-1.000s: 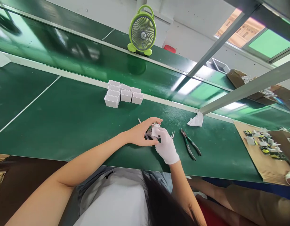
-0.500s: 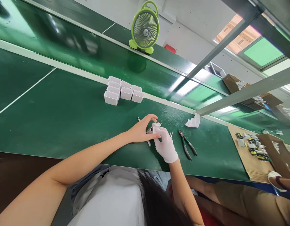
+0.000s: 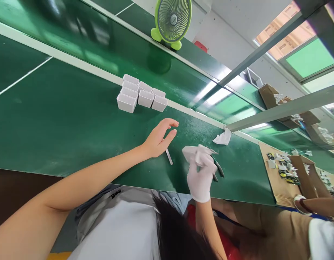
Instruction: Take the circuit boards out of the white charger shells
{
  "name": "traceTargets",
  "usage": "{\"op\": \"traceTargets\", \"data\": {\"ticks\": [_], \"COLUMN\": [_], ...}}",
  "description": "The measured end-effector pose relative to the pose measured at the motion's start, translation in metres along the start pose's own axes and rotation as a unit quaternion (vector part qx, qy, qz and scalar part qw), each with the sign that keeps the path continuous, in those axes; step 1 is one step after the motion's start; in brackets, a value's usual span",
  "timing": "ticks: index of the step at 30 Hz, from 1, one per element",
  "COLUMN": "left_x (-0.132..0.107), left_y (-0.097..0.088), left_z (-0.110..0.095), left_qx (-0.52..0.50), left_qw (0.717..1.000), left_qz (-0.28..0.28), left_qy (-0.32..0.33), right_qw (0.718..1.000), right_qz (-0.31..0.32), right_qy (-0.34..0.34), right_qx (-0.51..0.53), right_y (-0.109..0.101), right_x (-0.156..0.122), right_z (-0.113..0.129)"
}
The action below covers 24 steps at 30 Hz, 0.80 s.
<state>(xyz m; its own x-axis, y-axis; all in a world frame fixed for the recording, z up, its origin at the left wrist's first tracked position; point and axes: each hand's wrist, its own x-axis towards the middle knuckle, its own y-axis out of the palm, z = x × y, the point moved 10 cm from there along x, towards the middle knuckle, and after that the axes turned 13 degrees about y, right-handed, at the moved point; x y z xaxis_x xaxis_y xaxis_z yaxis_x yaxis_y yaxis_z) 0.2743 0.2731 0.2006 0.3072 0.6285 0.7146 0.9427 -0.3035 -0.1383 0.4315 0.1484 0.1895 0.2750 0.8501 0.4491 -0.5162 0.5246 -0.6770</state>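
Note:
My left hand [image 3: 161,139], bare, hovers over the green bench with thumb and fingers apart and nothing between them. Beneath it lies a thin white strip [image 3: 169,156], partly covered by the hand. My right hand [image 3: 201,177] wears a white glove and is closed around a small white plastic box [image 3: 189,153], which is blurred by motion. Thin pointed prongs [image 3: 213,151] stick out on the far side of the glove; what they belong to is hidden. Dark-handled pliers [image 3: 219,167] lie on the bench behind the right hand, mostly covered by it.
Several white plastic boxes [image 3: 126,103] stand grouped by the bench's back rail. A crumpled white cloth [image 3: 222,137] lies near the post. On the right, cardboard [image 3: 270,177] bears small parts [image 3: 283,168], with a co-worker's arm [image 3: 316,204] nearby. A green fan [image 3: 173,20] stands behind.
My hands have come apart. The right has moved right with the white box, over the pliers; the left has let go and shifted slightly left. The view has tilted a little.

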Motion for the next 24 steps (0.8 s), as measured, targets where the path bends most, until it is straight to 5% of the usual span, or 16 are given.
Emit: {"op": "traceTargets", "data": {"ticks": [3,8,11,13,16,19,24], "left_x": [0.002,0.003,0.006,0.004,-0.006,-0.012,-0.013], "left_y": [-0.003,-0.006,-0.001,0.006,0.018,0.02,0.008], "left_z": [-0.002,-0.007,-0.027,-0.05,-0.084,-0.1,-0.108], "left_qx": [0.006,0.009,0.023,0.028,0.014,0.011,0.04], "left_qw": [1.0,1.0,0.996,0.984,0.954,0.944,0.942], "left_qz": [-0.01,-0.015,0.02,0.051,0.087,0.069,0.005], "left_qy": [0.006,0.011,0.078,0.167,0.288,0.324,0.334], "right_qw": [0.999,0.997,0.997,0.993,0.93,0.842,0.83], "right_qz": [-0.002,0.077,0.074,0.034,0.028,0.141,0.18], "right_qy": [0.027,0.017,0.029,0.102,0.264,0.305,0.289], "right_qx": [0.024,0.013,0.015,0.054,0.255,0.422,0.441], "right_y": [-0.002,0.031,0.025,0.005,-0.012,0.005,0.018], "right_x": [-0.005,-0.007,-0.006,-0.007,-0.018,-0.026,-0.021], "right_z": [-0.003,-0.007,-0.001,0.001,0.003,0.033,0.053]}}
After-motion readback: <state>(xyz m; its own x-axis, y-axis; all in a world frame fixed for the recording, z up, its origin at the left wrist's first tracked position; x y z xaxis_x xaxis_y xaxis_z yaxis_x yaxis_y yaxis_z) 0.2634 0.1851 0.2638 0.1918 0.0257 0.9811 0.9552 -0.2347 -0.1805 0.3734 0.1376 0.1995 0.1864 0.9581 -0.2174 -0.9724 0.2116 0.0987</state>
